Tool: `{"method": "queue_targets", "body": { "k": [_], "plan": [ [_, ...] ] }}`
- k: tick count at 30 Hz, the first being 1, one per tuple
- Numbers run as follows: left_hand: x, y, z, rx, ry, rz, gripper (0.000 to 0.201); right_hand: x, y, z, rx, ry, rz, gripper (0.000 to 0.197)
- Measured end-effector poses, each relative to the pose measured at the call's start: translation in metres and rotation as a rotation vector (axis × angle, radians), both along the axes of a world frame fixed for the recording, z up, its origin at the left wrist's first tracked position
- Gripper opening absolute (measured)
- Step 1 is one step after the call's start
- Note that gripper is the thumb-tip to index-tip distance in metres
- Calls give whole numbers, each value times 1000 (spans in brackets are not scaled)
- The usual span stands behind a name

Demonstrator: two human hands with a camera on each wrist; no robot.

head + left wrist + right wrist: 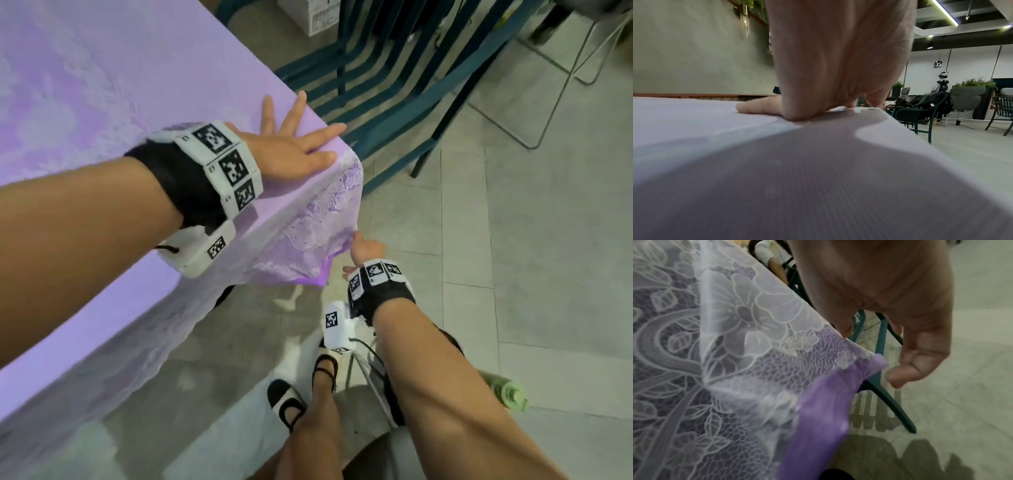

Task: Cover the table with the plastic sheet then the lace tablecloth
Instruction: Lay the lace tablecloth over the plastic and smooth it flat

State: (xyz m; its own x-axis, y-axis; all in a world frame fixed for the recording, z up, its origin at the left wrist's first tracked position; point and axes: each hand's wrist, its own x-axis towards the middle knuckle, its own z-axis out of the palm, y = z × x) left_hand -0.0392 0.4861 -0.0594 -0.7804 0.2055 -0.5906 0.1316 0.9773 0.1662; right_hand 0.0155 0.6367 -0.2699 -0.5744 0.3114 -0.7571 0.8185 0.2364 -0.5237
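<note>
Spread flat on the bench corner, left hand; right hand loosely curled beside lace tablecloth corner hanging point-down over purple plastic sheet.

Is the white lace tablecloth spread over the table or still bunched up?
Spread: the white lace tablecloth drapes over the corner, covering the purple plastic sheet.

The worktop itself is totally buried under the lace tablecloth, so you can't see its surface anywhere. The plastic sheet only peeks out as a purple strip at the hanging corner. From the head view the right hand is mostly behind its wristband, fingers hidden. Left wrist view: near cloth is one blurry grey smear.
</note>
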Motion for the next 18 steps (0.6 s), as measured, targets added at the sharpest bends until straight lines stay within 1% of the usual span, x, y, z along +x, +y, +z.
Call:
{"method": "queue_targets", "body": {
  "k": [1,4,5,6,7,9,12,13,16,18],
  "plan": [
    [1,0,1,16,-10,13,52,6,-7,4,-74,-5,-23,50],
    [5,2,4,49,-19,33,53,21,-20,10,-356,-71,-195,29],
    [5,2,5,50,-19,32,53,24,-24,12,-434,-80,-244,27],
    [5,2,6,46,-21,31,53,25,-28,16,-460,-72,-247,29],
    [5,2,6,41,-23,30,54,23,-31,16,-442,-40,-219,30],
    [5,2,7,43,-27,29,54,18,-32,14,-328,38,-157,27],
    [5,1,8,51,-34,20,55,9,-28,0,-198,122,-145,29],
    [4,1,7,56,-40,19,56,7,-27,-4,-170,121,-126,30],
    [2,-1,4,71,-47,12,56,4,-30,-11,-169,112,-112,28],
    [1,-2,2,73,-47,4,56,0,-34,-17,-176,131,-144,24]
  ]
}}
